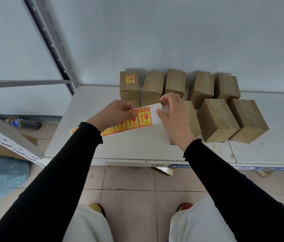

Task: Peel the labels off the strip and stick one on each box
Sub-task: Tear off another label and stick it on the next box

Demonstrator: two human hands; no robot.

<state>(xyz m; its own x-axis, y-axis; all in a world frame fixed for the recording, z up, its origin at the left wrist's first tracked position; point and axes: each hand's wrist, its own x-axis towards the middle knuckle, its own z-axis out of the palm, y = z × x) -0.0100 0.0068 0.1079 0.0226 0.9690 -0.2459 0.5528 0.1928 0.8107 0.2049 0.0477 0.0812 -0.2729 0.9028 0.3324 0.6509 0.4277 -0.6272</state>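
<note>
Head view: left hand (pixel 116 113) is pinching the label strip (pixel 130 120) above the shelf (pixel 137 147); right hand (pixel 171 110) is gripping its bare white end. Far-left box (pixel 129 87) is wearing a label, seemingly the only one. Risk: label curling, sticking to itself.

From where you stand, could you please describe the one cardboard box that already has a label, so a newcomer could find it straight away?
Start at the white shelf top against the pale wall, where small brown cardboard boxes stand in two rows. Go to the back row's far-left end: the labelled brown cardboard box stands there. Alone among them, its top bears a yellow-and-red sticker.
</note>
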